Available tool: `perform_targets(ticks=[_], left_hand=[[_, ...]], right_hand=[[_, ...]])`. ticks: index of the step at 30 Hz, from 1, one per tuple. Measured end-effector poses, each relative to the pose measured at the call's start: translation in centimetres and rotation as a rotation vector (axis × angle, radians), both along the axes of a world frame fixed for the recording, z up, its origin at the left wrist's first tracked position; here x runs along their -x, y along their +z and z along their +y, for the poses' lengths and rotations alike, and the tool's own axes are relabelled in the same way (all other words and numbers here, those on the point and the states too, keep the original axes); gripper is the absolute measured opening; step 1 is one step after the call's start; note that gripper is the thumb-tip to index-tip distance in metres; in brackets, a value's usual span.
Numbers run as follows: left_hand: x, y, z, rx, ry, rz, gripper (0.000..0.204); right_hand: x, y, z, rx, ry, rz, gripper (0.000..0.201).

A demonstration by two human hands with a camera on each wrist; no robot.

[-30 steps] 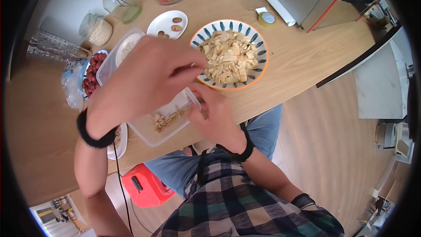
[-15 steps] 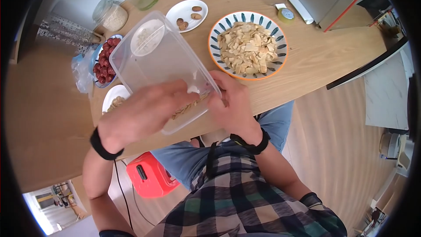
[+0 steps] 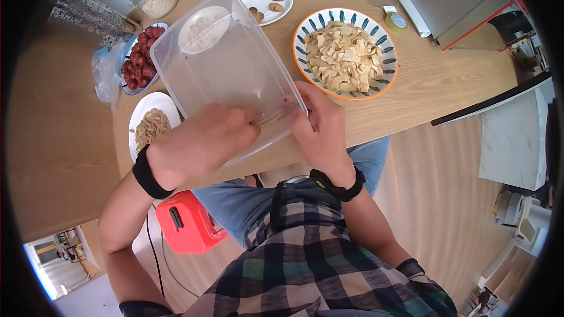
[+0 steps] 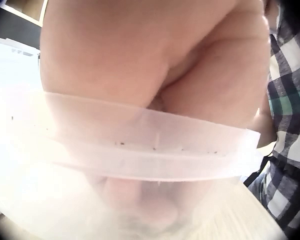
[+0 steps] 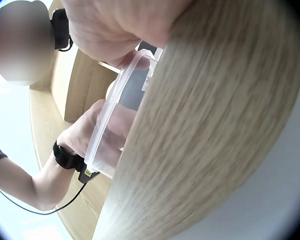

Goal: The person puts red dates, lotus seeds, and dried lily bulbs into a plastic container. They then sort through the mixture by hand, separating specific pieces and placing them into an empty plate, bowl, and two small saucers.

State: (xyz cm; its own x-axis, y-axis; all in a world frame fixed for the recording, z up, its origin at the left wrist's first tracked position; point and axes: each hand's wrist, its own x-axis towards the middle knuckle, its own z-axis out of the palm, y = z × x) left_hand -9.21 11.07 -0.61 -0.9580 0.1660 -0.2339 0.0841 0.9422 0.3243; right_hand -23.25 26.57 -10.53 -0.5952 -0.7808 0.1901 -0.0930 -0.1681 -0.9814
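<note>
Box: the clear plastic box (image 3: 226, 64) was tipped up at the near edge of the wooden table (image 3: 423, 82).
Left hand (image 3: 202, 144): curled round the box's low rim.
Right hand (image 3: 320, 126): curled on the rim's corner.
Feel: it looked light, bendy and slippery; best held by the rim.

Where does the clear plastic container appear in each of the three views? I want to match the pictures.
Head view: the clear plastic container is upper centre-left, tilted above the table, gripped at its near edge by both hands.
Left wrist view: its rim crosses the middle as a pale band, filling the lower half.
Right wrist view: its rim runs diagonally left of centre, seen edge-on.
Shared landmark: the left hand on the container's near edge, visible in all three.
</note>
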Motion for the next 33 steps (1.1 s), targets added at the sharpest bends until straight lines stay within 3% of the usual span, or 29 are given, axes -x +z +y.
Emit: perform_targets(ticks=[5, 11, 13, 14, 16, 19, 23, 28, 33], left_hand=[[0.6, 1.1, -0.4, -0.103, 0.108, -0.044, 0.015], [0.4, 1.4, -0.9, -0.198, 0.256, 0.212, 0.015], [0.1, 2.2, -0.5, -0.498, 0.49, 0.134, 0.011], [-0.2, 2.6, -0.4, -0.495, 0.493, 0.137, 0.011], [-1.4, 3.6, -0.2, -0.785, 0.665, 0.171, 0.01], [-4.3, 5.4, -0.6, -0.843, 0.777, 0.236, 0.012], [-10.1, 4.9, -2.7, -0.858, 0.918, 0.311, 0.018], [-15.8, 0.7, -6.0, -0.574, 1.128, 0.303, 0.018], [-17.1, -0.8, -6.6, -0.424, 1.215, 0.298, 0.019]], right_hand=[[0.0, -0.2, -0.1, 0.032, -0.008, 0.006, 0.035], [0.0, 0.3, -0.1, 0.009, -0.006, 0.016, 0.035], [0.0, 0.3, -0.1, 0.014, -0.008, 0.023, 0.035], [0.0, 0.3, -0.1, -0.002, -0.009, 0.012, 0.035], [0.0, 0.2, -0.1, -0.007, -0.001, -0.002, 0.035], [-0.1, -0.4, -0.2, -0.008, -0.007, -0.008, 0.036], [-0.2, -0.5, -0.2, 0.028, -0.025, -0.001, 0.035], [-0.2, -0.8, -0.3, 0.011, -0.029, 0.0, 0.035], [-0.1, -0.9, -0.1, -0.012, -0.014, -0.023, 0.035]])
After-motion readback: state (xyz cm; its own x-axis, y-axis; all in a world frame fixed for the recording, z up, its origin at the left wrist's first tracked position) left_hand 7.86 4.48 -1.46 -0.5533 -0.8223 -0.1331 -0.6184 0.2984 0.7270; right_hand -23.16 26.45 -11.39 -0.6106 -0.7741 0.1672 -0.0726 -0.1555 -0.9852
